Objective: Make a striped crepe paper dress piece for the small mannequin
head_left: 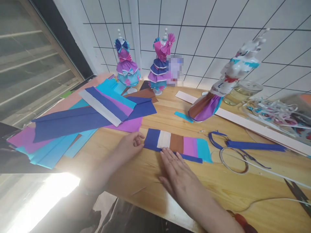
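A striped crepe paper panel [176, 142] lies on the wooden table, with dark blue, white, brown, purple and turquoise bands side by side. Along its near edge runs a narrow dark blue strip [191, 158]. My right hand [176, 170] is flat, fingers stretched out, with the fingertips resting on this near edge below the white and brown bands. At the panel's left corner, my left hand [132, 142] has its fingers curled in; whether anything is pinched between them is hidden.
Layered crepe paper sheets [97, 110] cover the left side. Behind stand two dressed mini mannequins [126, 64] and, farther right, a leaning one [206, 105]. To the right are a wire ring [234, 160], dark blue strips [256, 145], scissors [297, 192], a glass jar [240, 92] and tangled ribbons [269, 111].
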The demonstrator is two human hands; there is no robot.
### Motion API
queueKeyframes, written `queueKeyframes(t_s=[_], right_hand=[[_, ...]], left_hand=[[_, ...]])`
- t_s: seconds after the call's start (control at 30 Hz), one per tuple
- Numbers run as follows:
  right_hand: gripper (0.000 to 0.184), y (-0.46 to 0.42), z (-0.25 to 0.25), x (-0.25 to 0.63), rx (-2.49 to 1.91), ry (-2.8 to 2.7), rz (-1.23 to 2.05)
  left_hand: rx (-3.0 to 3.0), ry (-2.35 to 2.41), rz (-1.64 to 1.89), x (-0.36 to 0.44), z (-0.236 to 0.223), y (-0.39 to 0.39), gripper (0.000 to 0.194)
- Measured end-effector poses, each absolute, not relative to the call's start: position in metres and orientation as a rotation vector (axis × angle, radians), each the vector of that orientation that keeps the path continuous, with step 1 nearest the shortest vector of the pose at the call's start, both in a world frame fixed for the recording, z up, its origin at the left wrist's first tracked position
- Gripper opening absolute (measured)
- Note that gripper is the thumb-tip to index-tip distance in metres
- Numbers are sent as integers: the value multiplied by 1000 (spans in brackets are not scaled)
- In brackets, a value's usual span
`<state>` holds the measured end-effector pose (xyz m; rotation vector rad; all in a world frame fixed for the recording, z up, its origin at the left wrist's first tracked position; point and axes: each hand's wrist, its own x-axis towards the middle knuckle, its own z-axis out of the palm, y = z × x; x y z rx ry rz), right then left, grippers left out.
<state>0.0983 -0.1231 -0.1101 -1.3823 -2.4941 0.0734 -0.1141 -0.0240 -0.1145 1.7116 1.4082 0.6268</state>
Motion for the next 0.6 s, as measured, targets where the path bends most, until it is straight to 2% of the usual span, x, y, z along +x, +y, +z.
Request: queueKeyframes(t_s=[0.17, 0.37, 0.6], right_hand=[[55, -122, -124, 99, -1453, -2532, -27], [68, -139, -130, 139, -1549, -2488, -199], [71, -149, -132, 161, -1600, -2406, -241]], left_hand=[[1699, 1388, 630, -115, -114, -23, 24], [1671, 1367, 624, -116, -114, -23, 23], [1684, 1374, 631, -115, -112, -24, 22]])
